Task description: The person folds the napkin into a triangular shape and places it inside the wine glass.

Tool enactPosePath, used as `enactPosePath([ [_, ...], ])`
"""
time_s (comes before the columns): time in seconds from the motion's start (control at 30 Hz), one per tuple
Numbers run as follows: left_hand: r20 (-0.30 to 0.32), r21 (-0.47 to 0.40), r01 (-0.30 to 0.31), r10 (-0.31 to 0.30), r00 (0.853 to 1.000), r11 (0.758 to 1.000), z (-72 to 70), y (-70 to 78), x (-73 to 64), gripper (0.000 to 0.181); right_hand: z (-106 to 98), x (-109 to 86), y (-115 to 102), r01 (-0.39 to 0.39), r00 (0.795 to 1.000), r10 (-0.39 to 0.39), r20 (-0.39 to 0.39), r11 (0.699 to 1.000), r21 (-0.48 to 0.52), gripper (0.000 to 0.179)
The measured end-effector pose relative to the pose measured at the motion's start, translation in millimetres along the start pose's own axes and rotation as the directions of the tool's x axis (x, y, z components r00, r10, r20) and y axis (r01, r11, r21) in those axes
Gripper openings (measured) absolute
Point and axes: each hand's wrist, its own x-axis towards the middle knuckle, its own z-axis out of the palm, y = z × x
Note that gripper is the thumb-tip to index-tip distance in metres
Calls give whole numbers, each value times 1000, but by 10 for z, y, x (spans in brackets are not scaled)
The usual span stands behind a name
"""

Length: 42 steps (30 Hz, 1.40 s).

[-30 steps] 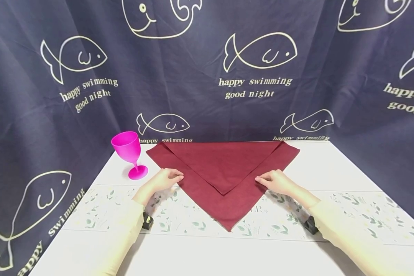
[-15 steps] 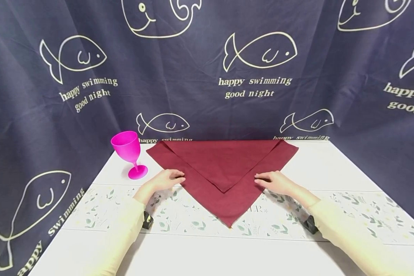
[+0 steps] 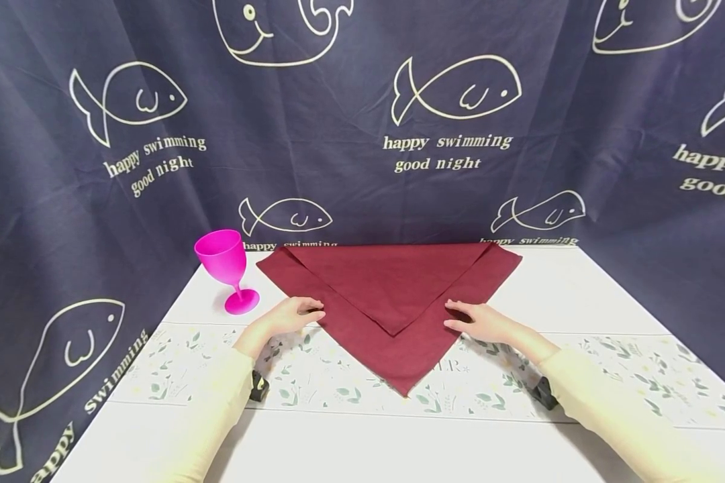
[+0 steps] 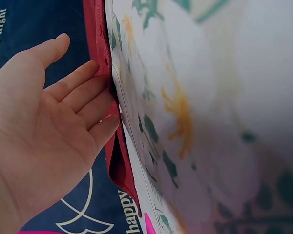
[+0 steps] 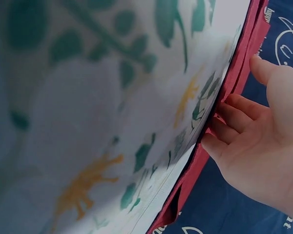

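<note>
Right hand (image 3: 482, 322) parted wider than before, left hand (image 3: 286, 315) loose, red cloth (image 3: 393, 285) slightly farther back

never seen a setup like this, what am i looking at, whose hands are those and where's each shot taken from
No machine is working here: these are a person's own bare left hand and right hand. The wide picture comes from a camera worn on the head, looking forward and down. The two close-ups come from cameras on each wrist, so the table looks tipped there. On it lies a dark red folded cloth, a point toward the person, and a pink goblet stands to the left. A fish-print curtain hangs behind. Each hand is at one slanting edge of the cloth, thumb apart, gripping nothing.
</note>
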Motion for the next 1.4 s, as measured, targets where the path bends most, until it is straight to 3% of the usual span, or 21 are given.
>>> enactPosePath([
  [0.23, 7, 28, 3, -3, 1000, 1000, -5, -7, -11, 44, 21, 16, 31, -52, 997, 51, 51, 999, 13, 66],
  [0.37, 0, 22, -5, 5, 1000, 1000, -1, -17, -12, 43, 30, 13, 40, -40, 998, 39, 40, 999, 13, 65],
  [0.6, -28, 2, -39, 39, 999, 999, -4, 1, -16, 34, 65, 20, 41, 58, 996, -58, -61, 998, -7, 50],
  [0.8, -65, 9, -62, 62, 996, 998, -7, -22, -5, 29, 44, 25, 57, 91, 987, -89, -135, 996, 10, 34],
  [1.2, -81, 36, -76, 79, 994, 996, -8, -65, 11, 25, -40, 45, 33, 178, 981, -176, -83, 984, 16, 28],
  [1.4, -61, 28, -126, 128, 990, 992, -25, -47, -9, 27, -52, 76, -69, 231, 971, -224, -79, 969, 83, 27],
])
